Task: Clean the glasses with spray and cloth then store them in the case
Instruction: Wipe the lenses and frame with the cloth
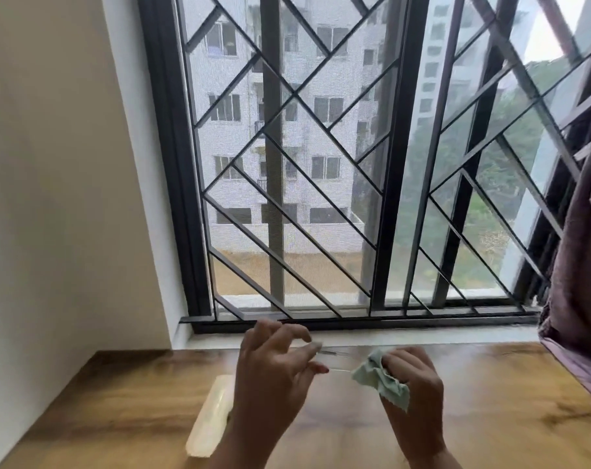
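Thin glasses (336, 352) touch crumpled pale-green cloth (378, 380); pale case (207, 421) lies left.

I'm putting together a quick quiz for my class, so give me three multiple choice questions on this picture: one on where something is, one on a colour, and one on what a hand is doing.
1. Where does the pale case lie?
A. on the wooden table
B. on the window sill
C. among the curtain folds

2. What colour is the cloth?
A. red
B. light green
C. black

3. What is the right hand doing?
A. lying flat on the table
B. gripping the cloth
C. pulling the curtain

Answers:
1 A, the case rests on the wood at the left.
2 B, the cloth is a pale green.
3 B, the right hand's fingers curl round the bunched cloth.
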Available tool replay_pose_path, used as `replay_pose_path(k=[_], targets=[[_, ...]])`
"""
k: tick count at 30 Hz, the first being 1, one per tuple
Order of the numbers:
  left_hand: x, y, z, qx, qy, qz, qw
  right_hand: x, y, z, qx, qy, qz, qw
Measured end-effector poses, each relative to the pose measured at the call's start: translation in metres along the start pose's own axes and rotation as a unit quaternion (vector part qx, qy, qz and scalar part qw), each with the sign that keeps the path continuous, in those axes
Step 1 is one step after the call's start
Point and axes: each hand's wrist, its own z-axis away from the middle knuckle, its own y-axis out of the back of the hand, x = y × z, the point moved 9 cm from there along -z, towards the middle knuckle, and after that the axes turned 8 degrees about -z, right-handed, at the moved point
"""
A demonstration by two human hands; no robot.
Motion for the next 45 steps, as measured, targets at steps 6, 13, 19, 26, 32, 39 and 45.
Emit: replay_pose_path(k=[6, 13, 19, 26, 32, 39, 45], targets=[[0.014, -0.013, 0.007, 0.008, -0.028, -0.093, 0.995, -0.025, 0.003, -0.004, 0.018, 0.055, -0.037, 0.998], [0.006, -0.006, 0.012, 0.066, 0.01, -0.111, 0.992, -0.035, 0.005, -0.001, 0.025, 0.083, -0.063, 0.994], [-0.014, 0.002, 0.017, 0.1, 0.047, -0.111, 0.988, -0.01, 0.012, 0.004, 0.024, 0.029, -0.084, 0.996], [-0.053, 0.013, 0.018, 0.089, 0.166, -0.128, 0.974, 0.05, -0.017, 0.013, -0.206, -0.22, -0.014, 0.953], [-0.058, 0.011, 0.021, 0.058, 0.194, -0.103, 0.974, 0.082, -0.035, 0.073, -0.494, -0.353, 0.253, 0.754], [-0.058, 0.012, 0.024, 0.064, 0.201, -0.08, 0.974, 0.069, -0.046, 0.058, -0.42, -0.443, 0.028, 0.791], [-0.065, 0.017, 0.018, 0.101, 0.249, 0.002, 0.963, 0.052, -0.061, 0.039, -0.238, -0.489, -0.47, 0.695]])
